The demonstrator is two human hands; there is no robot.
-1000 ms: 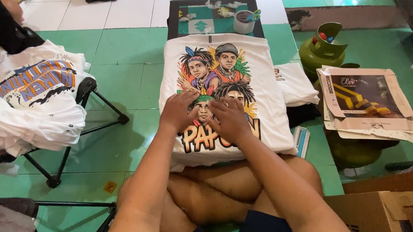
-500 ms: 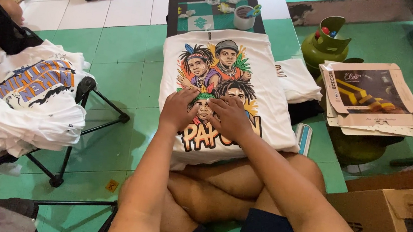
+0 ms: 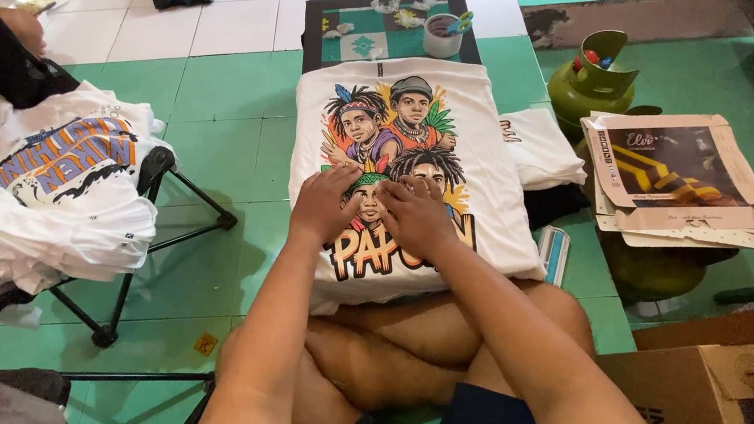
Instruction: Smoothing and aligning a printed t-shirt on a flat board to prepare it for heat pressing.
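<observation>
bare green floor (image 3: 220, 135) left of shirt – gas cylinder (image 3: 593, 81), cardboard stack (image 3: 680, 175) crowd right

Soft matt cotton, that white t-shirt (image 3: 489, 176) (its colourful print looks faintly rubbery); at nine o'clock more cloth shirts (image 3: 41, 201). Glossy glazed floor tiles (image 3: 223, 98). At three o'clock dull cardboard sheets (image 3: 679, 184) beside a painted metal gas canister (image 3: 593, 81).

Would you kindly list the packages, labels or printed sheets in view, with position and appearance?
Flat tan cardboard sheets with a dark panel striped yellow: stacked at right beside the green gas cylinder.
Brown cardboard box: bottom right corner, open.
Small yellow diamond sticker: on the green floor tile, lower left.
</observation>
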